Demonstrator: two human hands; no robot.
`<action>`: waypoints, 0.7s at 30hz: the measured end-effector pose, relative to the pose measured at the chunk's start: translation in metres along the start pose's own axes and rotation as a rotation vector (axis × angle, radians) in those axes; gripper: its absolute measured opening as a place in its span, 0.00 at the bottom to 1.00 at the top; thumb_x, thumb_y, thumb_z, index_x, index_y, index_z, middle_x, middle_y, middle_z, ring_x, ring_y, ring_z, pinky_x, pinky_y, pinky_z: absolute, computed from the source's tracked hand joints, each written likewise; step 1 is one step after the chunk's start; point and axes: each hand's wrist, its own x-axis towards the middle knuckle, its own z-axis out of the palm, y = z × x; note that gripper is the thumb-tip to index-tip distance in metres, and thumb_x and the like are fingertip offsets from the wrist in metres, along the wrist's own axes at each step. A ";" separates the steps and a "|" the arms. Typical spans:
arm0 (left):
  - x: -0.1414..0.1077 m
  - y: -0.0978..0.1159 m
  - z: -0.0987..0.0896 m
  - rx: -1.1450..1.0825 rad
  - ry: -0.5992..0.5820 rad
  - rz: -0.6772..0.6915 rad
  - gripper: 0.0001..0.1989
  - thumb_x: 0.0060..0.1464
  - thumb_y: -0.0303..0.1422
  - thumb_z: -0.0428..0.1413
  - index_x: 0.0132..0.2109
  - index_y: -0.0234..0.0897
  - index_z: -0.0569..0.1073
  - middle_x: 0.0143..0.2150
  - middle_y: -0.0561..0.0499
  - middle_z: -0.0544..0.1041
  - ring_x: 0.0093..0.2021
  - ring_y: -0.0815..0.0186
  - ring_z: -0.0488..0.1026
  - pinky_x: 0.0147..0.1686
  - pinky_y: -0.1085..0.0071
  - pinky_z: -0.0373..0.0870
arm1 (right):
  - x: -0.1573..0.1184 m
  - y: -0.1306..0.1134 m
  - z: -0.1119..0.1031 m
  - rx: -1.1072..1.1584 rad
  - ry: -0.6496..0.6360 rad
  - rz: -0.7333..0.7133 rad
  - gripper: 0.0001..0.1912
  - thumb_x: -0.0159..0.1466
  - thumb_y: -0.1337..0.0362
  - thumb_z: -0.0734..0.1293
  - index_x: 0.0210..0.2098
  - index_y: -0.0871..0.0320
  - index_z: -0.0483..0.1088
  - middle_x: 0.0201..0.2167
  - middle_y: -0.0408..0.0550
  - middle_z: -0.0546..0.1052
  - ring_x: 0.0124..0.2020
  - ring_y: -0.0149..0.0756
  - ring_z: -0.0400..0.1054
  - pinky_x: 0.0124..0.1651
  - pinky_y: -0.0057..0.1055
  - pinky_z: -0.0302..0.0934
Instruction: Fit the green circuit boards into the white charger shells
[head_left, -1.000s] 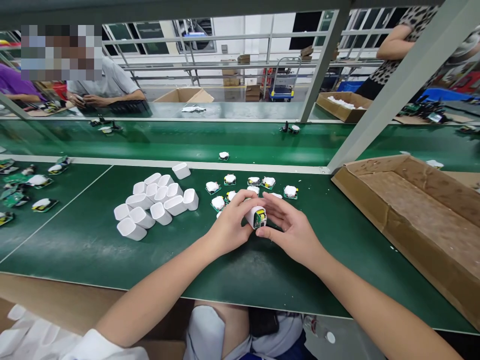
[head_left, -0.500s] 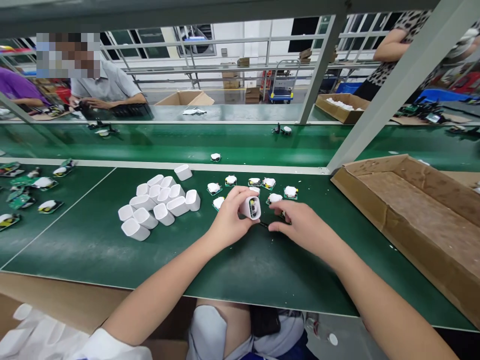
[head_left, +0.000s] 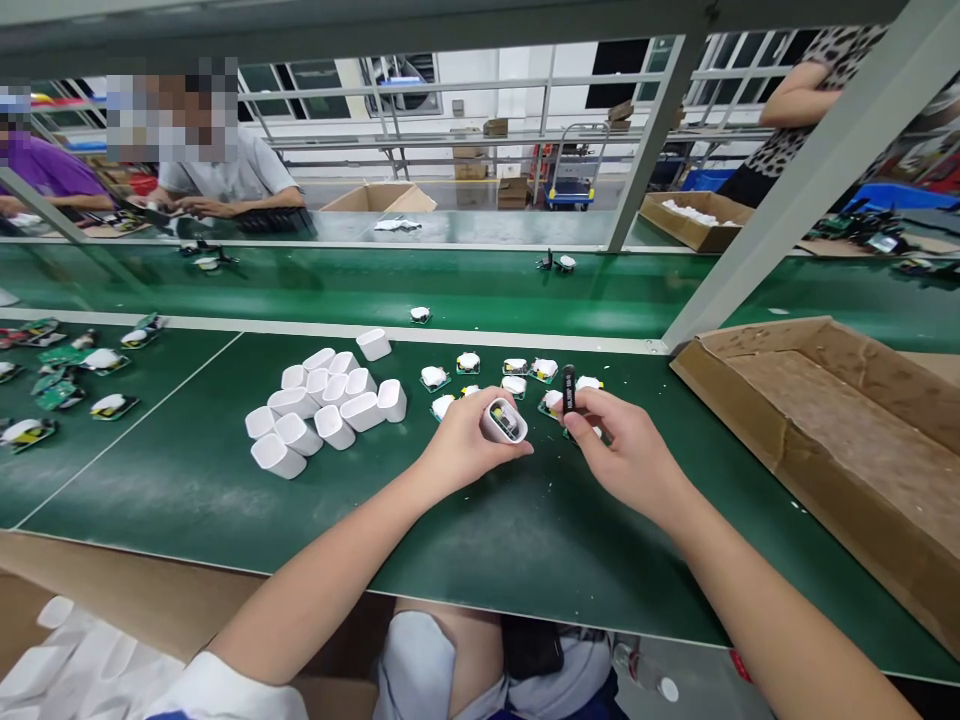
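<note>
My left hand (head_left: 469, 440) is wrapped round a white plastic housing (head_left: 505, 422), its open end tilted toward me. Inside that housing sits a circuit board with yellow and dark parts. My right hand (head_left: 619, 435) pinches a black rod with pale lettering (head_left: 569, 388), held upright a little to the right of the housing; its lower end is hidden by the fingers. Beyond both hands lie several small circuit boards with white tops (head_left: 514, 386) on the green work surface (head_left: 480, 540). Several white housings (head_left: 330, 395) stand grouped to the left, their open ends up.
An open cardboard tray (head_left: 817, 440) stands at the right. More circuit boards (head_left: 60, 390) lie at the far left. A green conveyor belt (head_left: 337, 290) runs behind a pale rail. A box of white housings (head_left: 90, 650) is at lower left. Other people sit or stand across the line.
My right hand has lifted the black rod upright from low beside the housing. My left hand has tilted the housing, turning its open end. The view has shifted slightly.
</note>
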 end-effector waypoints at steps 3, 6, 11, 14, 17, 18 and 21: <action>-0.001 -0.001 0.000 0.124 0.001 0.069 0.15 0.39 0.31 0.64 0.36 0.38 0.69 0.33 0.56 0.71 0.32 0.68 0.68 0.33 0.72 0.64 | -0.004 -0.003 0.003 -0.200 0.019 -0.122 0.10 0.64 0.70 0.56 0.36 0.57 0.68 0.30 0.48 0.73 0.29 0.36 0.67 0.31 0.31 0.61; 0.000 -0.002 -0.002 0.242 0.006 0.090 0.16 0.40 0.29 0.62 0.39 0.38 0.70 0.35 0.54 0.72 0.35 0.66 0.70 0.36 0.70 0.66 | -0.007 -0.001 0.008 -0.390 -0.026 -0.202 0.14 0.63 0.74 0.55 0.41 0.59 0.68 0.36 0.51 0.74 0.31 0.37 0.69 0.30 0.31 0.62; -0.001 -0.001 -0.002 0.407 -0.028 0.106 0.14 0.43 0.24 0.57 0.40 0.38 0.70 0.37 0.52 0.72 0.37 0.64 0.70 0.36 0.70 0.66 | -0.010 0.004 0.014 -0.591 -0.109 -0.237 0.17 0.59 0.79 0.55 0.41 0.62 0.69 0.37 0.53 0.74 0.29 0.35 0.68 0.28 0.29 0.60; -0.002 -0.002 -0.001 0.465 -0.033 0.133 0.15 0.42 0.23 0.55 0.40 0.38 0.69 0.37 0.52 0.72 0.36 0.64 0.70 0.34 0.71 0.65 | -0.010 0.005 0.015 -0.659 -0.125 -0.263 0.18 0.57 0.81 0.56 0.42 0.63 0.68 0.36 0.51 0.73 0.30 0.34 0.67 0.28 0.28 0.59; -0.002 -0.003 -0.001 0.503 -0.014 0.164 0.14 0.42 0.22 0.54 0.39 0.38 0.69 0.36 0.52 0.72 0.35 0.65 0.70 0.33 0.71 0.64 | -0.011 0.002 0.016 -0.729 -0.097 -0.273 0.20 0.54 0.83 0.56 0.42 0.63 0.68 0.35 0.50 0.72 0.29 0.33 0.65 0.29 0.28 0.57; -0.002 -0.003 -0.002 0.509 -0.003 0.176 0.14 0.42 0.22 0.54 0.39 0.38 0.69 0.35 0.53 0.72 0.35 0.65 0.70 0.32 0.71 0.64 | -0.011 0.001 0.017 -0.746 -0.087 -0.268 0.20 0.53 0.83 0.56 0.41 0.63 0.68 0.34 0.50 0.72 0.29 0.33 0.65 0.29 0.29 0.57; -0.001 -0.005 -0.002 0.510 0.041 0.223 0.14 0.41 0.21 0.54 0.38 0.38 0.68 0.35 0.53 0.72 0.34 0.66 0.69 0.32 0.72 0.64 | -0.014 -0.004 0.020 -0.771 -0.084 -0.232 0.20 0.51 0.84 0.56 0.37 0.62 0.67 0.35 0.50 0.71 0.28 0.33 0.64 0.27 0.29 0.55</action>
